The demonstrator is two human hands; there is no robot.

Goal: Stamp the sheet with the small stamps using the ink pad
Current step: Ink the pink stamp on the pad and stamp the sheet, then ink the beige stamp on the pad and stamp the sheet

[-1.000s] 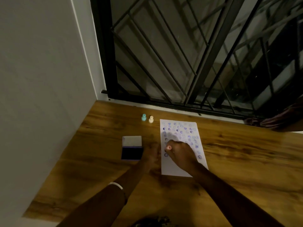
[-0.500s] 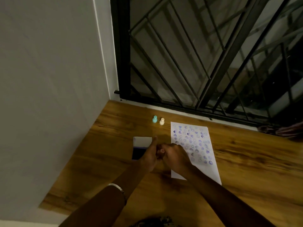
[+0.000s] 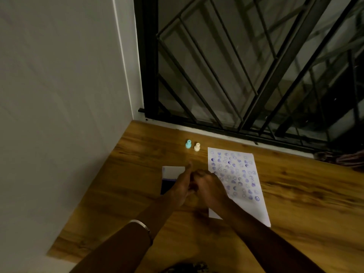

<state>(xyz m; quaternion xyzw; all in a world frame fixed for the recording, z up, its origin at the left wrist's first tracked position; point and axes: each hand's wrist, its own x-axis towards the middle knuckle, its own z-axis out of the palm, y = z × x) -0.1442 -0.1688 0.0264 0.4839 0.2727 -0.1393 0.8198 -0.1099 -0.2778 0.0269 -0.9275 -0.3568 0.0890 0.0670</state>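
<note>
The ink pad (image 3: 171,181) lies open on the table (image 3: 122,186) at the left, its pale lid folded back toward the window and the dark pad half hidden under the left hand (image 3: 180,189). That hand reaches over the pad with fingers loosely curled and one finger pointing forward; whether it pinches anything cannot be told. Touching it, the right hand (image 3: 209,189) is curled shut at the sheet's left edge, probably around a small stamp, though none shows. Judging by this, the step in hand is re-inking between prints, and the next move calls for a press on the pad, then a carry to blank paper. Behind the hands, a teal stamp (image 3: 188,144) and a cream stamp (image 3: 197,147) stand upright, just beside each other and unused. At the right, the sheet (image 3: 236,184) is mostly filled with purple prints; only its near strip is bare.
</note>
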